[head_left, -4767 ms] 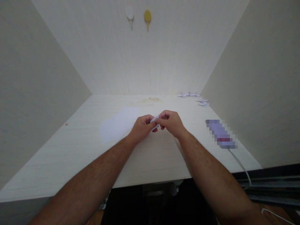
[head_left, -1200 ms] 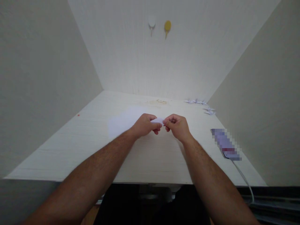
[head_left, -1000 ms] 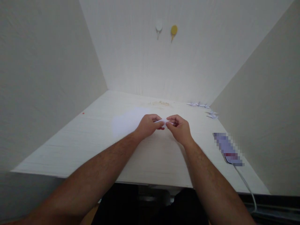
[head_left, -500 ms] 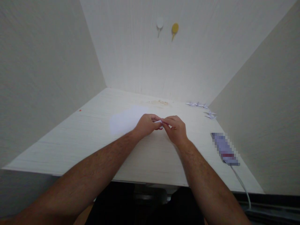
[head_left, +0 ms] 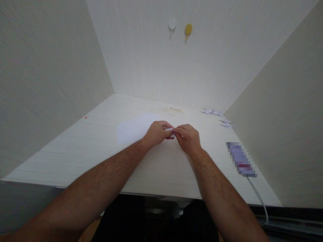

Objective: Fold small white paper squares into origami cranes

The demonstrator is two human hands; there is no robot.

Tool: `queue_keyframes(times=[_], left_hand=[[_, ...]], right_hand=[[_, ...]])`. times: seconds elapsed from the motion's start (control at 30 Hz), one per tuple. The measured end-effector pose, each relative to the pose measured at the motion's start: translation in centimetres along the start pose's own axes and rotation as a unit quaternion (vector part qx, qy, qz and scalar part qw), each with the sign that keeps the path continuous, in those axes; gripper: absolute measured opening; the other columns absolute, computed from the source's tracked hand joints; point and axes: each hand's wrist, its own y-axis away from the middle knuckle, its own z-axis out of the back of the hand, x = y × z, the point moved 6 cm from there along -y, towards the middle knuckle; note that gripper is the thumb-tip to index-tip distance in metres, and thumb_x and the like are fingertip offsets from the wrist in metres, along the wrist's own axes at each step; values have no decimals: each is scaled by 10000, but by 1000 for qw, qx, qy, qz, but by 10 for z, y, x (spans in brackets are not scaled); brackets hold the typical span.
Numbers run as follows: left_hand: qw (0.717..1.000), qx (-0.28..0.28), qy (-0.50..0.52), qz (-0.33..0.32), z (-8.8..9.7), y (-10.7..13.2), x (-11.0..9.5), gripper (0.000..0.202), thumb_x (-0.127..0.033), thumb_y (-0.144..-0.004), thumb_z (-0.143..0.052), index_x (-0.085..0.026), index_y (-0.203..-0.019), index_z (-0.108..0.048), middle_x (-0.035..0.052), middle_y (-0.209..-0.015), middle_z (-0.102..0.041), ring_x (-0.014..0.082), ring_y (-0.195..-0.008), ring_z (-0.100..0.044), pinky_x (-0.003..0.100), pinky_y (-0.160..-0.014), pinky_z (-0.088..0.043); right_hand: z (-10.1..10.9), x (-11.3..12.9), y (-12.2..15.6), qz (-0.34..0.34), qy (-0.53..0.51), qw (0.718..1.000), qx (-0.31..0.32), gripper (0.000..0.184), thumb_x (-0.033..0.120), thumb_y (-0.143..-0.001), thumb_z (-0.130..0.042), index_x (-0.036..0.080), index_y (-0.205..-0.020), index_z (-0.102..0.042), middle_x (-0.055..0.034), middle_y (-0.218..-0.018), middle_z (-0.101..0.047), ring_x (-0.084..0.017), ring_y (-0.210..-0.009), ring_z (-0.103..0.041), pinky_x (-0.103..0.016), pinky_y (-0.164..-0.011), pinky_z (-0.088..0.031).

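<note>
My left hand is closed on a small folded piece of white paper, most of it hidden by the fingers. Thumb and fingertips of my right hand pinch the same paper at its right end. Both hands are close together over the middle of the table. Left of them, partly behind my left hand, lies a white paper sheet flat on the table.
Several small folded white paper figures line the back right corner. A phone with a blurred screen lies at the right, its white cable running over the front edge. Walls enclose the table; a yellow hook and a white hook hang behind.
The fingers have shifted very slightly around the folded paper, and a little more of it shows between them. The whole view has tilted a touch; nothing else has moved.
</note>
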Motion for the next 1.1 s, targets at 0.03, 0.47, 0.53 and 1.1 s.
queue_keyframes(times=[0.03, 0.47, 0.53, 1.1], left_hand=[[1000, 0, -1, -2, 0, 0, 0, 147, -162, -698, -736, -111, -807, -651, 58, -678, -708, 156, -625, -703, 229, -569, -561], [996, -1, -84, -11, 6, 1, -1, 141, -218, -690, -697, -117, -788, -682, 69, -653, -711, 168, -626, -693, 230, -541, -521], [992, -3, -126, -30, 7, 2, -2, 143, -216, -686, -678, -127, -795, -703, 59, -661, -717, 161, -627, -686, 215, -526, -499], [1000, -25, 3, 10, 0, 4, -8, 88, -147, -684, -678, -109, -763, -677, 44, -650, -698, 154, -626, -695, 255, -620, -572]], right_hand=[[0, 0, 0, -4, -4, 1000, -4, 156, 209, -895, -567, 231, -883, -721, -40, -843, -720, -168, -801, -616, -295, -731, -488], [-9, -18, 5, -180, -163, 970, 5, 67, 214, -810, -614, 194, -787, -673, -25, -759, -665, -144, -684, -596, -278, -638, -479], [-14, -24, 8, -233, -186, 954, 26, 63, 232, -792, -617, 191, -772, -660, -13, -727, -657, -136, -638, -585, -266, -592, -462], [-7, -5, 2, -64, -77, 995, -9, 112, 205, -880, -544, 207, -855, -653, -70, -944, -709, -197, -912, -622, -353, -837, -503]])
